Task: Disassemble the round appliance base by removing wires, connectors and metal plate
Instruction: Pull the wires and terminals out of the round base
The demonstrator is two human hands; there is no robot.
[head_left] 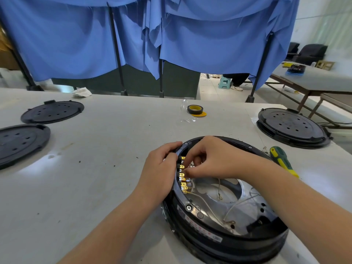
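Single head-worn wide-angle view, looking forward and down across the worktop (106, 141) from its near edge. Close in on the round appliance base (224, 199) at the near right, both forearms entering from the bottom of frame. Far edge meets a blue curtain (190, 35) (strong wide-angle bending at the sides). No second view, nothing shared.

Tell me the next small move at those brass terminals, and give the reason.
Probably pull the pinched connector straight off its tab. The right hand already has its fingertips closed at the row of brass terminals inside the round base, while the left hand braces the rim beside them. White wires with ring lugs lie loose over the metal plate, so others seem freed already.
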